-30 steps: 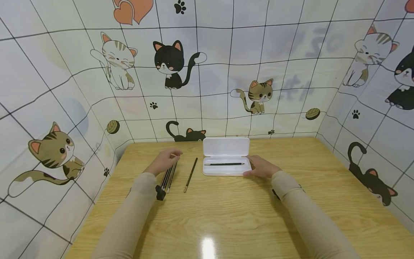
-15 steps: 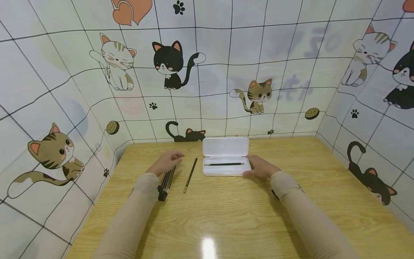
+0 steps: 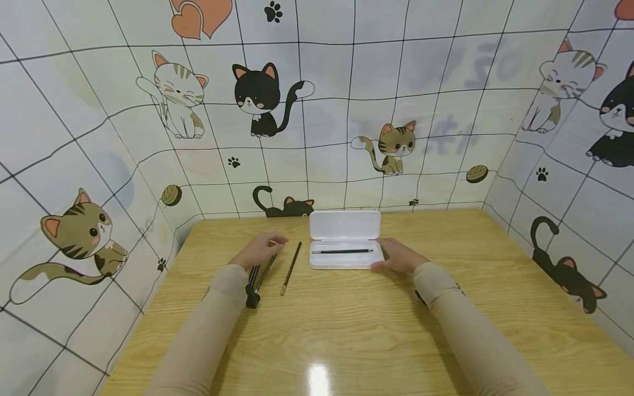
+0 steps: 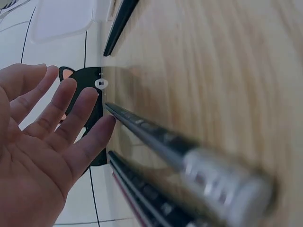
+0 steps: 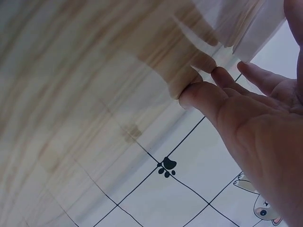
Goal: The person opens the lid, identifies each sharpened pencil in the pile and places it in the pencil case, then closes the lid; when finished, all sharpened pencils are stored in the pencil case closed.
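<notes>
**Your left hand is on the loose pencils, your right hand steadies the case**

The bundle of pencils (image 3: pixel 261 270) lies on the surface under and just below your left hand (image 3: pixel 260 250). In the left wrist view your fingers (image 4: pixel 71 109) are straight and relaxed, and a fingertip touches one pencil; nothing is gripped yet. One single pencil (image 3: pixel 291 268) lies apart, between your left hand and the pencil case (image 3: pixel 345 225).

The case is open, its lid folded back away from you, and one dark pencil (image 3: pixel 343 251) is already inside the tray. Your right hand (image 3: pixel 398 256) rests flat at the right end of the case, fingers straight, touching its edge and holding nothing.

I judge the step in hand is picking up the next pencil from the bundle; the filling of the case looks only started. The next move, I think, calls for pinching one pencil without rolling its neighbours, then laying it beside the one in the tray while your right hand keeps the case from sliding.

Around the surface stand walls (image 3: pixel 317 110) with cartoon cats.
</notes>
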The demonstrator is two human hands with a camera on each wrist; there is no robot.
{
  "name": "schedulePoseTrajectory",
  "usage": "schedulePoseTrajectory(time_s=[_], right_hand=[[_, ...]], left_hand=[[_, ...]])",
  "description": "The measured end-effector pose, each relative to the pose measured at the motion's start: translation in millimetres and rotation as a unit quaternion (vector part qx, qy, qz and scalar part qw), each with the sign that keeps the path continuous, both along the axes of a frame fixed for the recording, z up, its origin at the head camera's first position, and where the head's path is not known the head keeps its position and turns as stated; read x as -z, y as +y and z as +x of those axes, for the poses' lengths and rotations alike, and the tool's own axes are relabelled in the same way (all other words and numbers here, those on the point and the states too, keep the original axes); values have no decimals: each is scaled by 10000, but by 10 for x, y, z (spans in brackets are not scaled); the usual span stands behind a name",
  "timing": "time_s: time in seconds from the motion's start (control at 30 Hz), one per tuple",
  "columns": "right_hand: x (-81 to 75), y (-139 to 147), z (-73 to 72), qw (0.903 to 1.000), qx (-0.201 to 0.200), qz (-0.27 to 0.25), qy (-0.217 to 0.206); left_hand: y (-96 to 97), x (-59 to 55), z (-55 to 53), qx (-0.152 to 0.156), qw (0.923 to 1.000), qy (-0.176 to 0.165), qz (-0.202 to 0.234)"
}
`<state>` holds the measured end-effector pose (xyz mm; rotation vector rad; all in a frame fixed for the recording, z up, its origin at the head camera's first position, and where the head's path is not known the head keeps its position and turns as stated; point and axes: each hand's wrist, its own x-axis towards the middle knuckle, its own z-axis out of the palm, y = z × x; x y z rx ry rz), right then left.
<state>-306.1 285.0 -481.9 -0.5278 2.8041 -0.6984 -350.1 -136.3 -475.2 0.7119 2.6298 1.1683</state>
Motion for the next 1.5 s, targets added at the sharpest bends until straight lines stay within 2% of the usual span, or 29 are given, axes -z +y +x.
schedulePoseTrajectory(time_s=[0.33, 0.47, 0.6, 0.8, 0.93, 1.07, 1.2, 1.4, 1.5], right_hand=[[31, 7, -9, 10000, 14, -41, -28], [32, 14, -1, 10000, 46, 0, -43], [33, 18, -6, 10000, 60, 11, -48], [24, 7, 1, 10000, 7, -46, 10], [14, 2, 0, 9999, -51, -84, 46], [7, 6, -11, 10000, -62, -69, 31], [-5, 4, -10, 9999, -46, -120, 3], [10, 12, -16, 9999, -66, -89, 7], [21, 12, -21, 10000, -59, -68, 5]], left_hand=[[128, 124, -40, 308, 9994, 97, -142], [159, 145, -31, 387, 9992, -47, -56], [170, 150, -18, 340, 9993, -139, -8], [88, 58, -2, 124, 9999, -16, -4], [-70, -39, -6, -81, 9997, -55, 239], [-242, -65, -40, -307, 9988, -96, 376], [-329, -102, -8, -496, 9978, -165, 405], [-347, -145, 70, -456, 9982, -138, 373], [-362, -130, 62, -445, 9983, -166, 352]])
